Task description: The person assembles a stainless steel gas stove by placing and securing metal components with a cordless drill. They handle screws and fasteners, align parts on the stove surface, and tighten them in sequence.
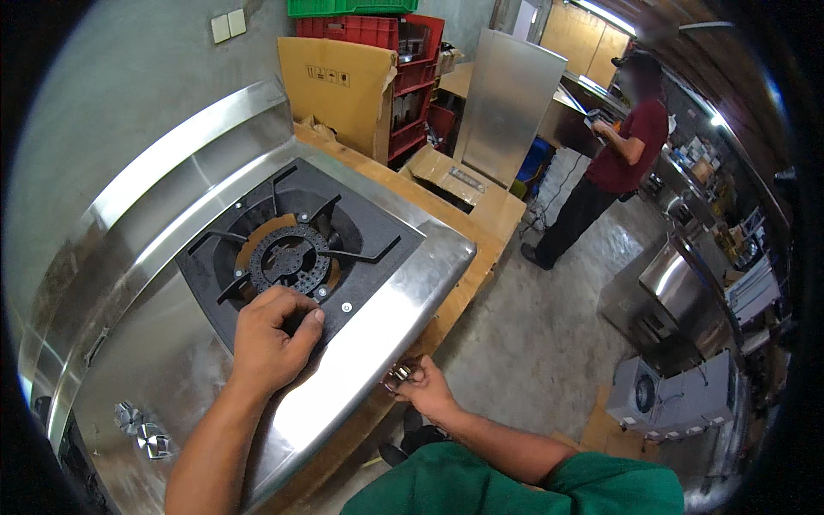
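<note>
Burner (290, 257) on steel stove (172, 343): left hand (273, 339) grip curled at its edge; right hand (421, 386) grip pinching knob (396, 375).

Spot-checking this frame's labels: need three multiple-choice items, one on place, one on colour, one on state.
1. Where does the left hand rest?
A. on the black burner grate
B. on the cardboard box
C. on the floor

2. What colour is the top crate of the stack at the wall?
A. blue
B. green
C. yellow

3. What is the right hand doing?
A. hanging open and empty
B. pinching a small shiny metal part
C. gripping a hammer

Answers: 1 A, fingers lie on the grate's near edge; 2 B, green above red crates; 3 B, fingers close on the part at the stove's front edge.
</note>
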Demonstrator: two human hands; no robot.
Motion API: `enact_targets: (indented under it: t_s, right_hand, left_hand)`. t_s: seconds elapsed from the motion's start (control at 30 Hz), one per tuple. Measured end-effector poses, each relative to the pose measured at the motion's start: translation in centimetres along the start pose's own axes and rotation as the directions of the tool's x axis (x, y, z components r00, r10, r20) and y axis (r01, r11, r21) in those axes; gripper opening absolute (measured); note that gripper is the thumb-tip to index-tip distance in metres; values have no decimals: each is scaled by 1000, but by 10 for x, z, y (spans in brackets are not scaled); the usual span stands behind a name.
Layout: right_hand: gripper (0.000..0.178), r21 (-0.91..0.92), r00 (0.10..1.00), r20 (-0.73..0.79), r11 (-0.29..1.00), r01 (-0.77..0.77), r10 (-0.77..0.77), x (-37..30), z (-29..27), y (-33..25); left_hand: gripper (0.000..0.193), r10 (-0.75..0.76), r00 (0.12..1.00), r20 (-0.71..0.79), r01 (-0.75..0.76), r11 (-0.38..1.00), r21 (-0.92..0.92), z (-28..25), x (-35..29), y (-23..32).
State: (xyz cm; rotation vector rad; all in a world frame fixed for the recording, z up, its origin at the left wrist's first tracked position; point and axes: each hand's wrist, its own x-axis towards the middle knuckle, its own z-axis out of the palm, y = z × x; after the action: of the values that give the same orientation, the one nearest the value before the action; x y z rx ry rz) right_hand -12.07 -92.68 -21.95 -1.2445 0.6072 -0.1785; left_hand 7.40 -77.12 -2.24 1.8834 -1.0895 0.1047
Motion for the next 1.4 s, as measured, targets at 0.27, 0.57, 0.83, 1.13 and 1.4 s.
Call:
enact_targets:
  t_s: [0.27,0.57,0.83,1.13,1.4]
  right_hand:
    - [34,-38,980,20,980,196,-196,5,-2,22]
    - [36,110,979,89,978,175,-185,2,-12,9]
    - [51,-351,896,230,892,-287,379,15,-28,-4]
    - [43,233,929,152,901,-366,338,1,3,-5]
    - [34,-232,829,71,817,-528,555,10,5,-35]
  left_hand:
    - [15,7,1000,8,-7,1000,-4,-1,0,-4]
    - [16,5,1000,4,-4,998,-56,0,-1,-6]
    - [18,-5,1000,22,6,997,-72,-8,-2,-6]
    - [19,2,1000,14,0,995,-102,-6,-3,-8]
    - [19,42,999,-8,-42,997,-58,-7,-6,-13]
